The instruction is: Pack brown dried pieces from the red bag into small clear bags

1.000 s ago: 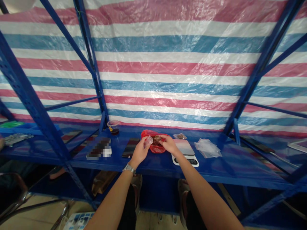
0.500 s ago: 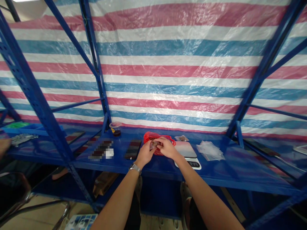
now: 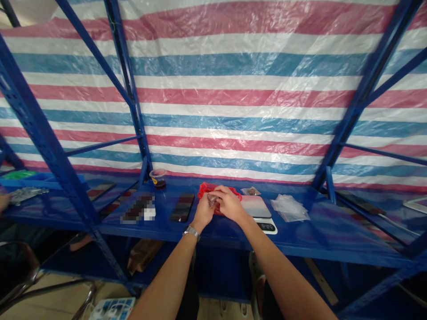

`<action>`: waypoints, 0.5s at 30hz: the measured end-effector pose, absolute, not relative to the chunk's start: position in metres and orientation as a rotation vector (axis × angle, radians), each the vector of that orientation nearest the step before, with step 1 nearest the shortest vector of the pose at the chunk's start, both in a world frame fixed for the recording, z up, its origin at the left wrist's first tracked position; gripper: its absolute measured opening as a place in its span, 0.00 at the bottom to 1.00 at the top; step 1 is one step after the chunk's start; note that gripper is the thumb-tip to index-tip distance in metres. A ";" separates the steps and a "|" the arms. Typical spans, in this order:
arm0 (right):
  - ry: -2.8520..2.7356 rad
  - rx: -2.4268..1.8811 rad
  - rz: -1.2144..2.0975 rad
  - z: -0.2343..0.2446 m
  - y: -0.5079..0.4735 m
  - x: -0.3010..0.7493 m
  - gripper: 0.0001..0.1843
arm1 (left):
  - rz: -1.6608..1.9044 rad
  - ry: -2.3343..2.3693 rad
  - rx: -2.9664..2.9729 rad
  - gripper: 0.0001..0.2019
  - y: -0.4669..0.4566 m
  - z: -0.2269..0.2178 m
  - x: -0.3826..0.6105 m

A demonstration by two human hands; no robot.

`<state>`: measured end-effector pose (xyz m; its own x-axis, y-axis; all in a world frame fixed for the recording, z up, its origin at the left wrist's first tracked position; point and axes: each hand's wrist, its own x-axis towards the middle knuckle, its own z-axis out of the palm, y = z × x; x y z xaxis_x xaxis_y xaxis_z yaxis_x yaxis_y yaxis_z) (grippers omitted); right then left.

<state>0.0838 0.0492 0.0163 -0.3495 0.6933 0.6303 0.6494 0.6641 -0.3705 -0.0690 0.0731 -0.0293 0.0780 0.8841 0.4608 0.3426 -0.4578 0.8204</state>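
Both my hands meet over the blue shelf [image 3: 300,235], just in front of a red plastic bag [image 3: 204,190] with brown pieces inside. My left hand [image 3: 203,212], with a watch on its wrist, pinches a small clear packet [image 3: 211,199] that holds brown bits. My right hand [image 3: 227,203] closes on the same packet from the right, fingers curled over it. A white kitchen scale [image 3: 258,212] lies directly right of my right hand. A small filled packet [image 3: 250,191] rests behind the scale.
A pile of empty clear bags [image 3: 288,207] lies right of the scale. A dark phone [image 3: 182,207], a blurred item [image 3: 137,208] and a cup of dark liquid [image 3: 159,178] are to the left. Blue rack posts [image 3: 46,142] frame the shelf. Striped tarpaulin [image 3: 233,89] hangs behind.
My hands came together from either side of the red bag's mouth. The right hand now presses on the small packet that the left hand held up beside the bag.
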 end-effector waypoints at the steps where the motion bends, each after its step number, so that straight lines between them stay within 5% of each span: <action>1: -2.085 -1.032 0.030 0.017 0.048 0.083 0.31 | 1.374 1.212 1.837 0.10 0.073 -0.028 -0.068; 15: -2.012 -1.171 -0.037 0.023 0.057 0.087 0.30 | 1.430 1.275 1.729 0.06 0.065 -0.017 -0.068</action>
<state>0.0871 0.0565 0.0226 -0.2605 0.7220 0.6409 0.7449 0.5727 -0.3424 -0.0683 0.0648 -0.0175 -0.0179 0.9060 0.4230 0.3168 -0.3961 0.8618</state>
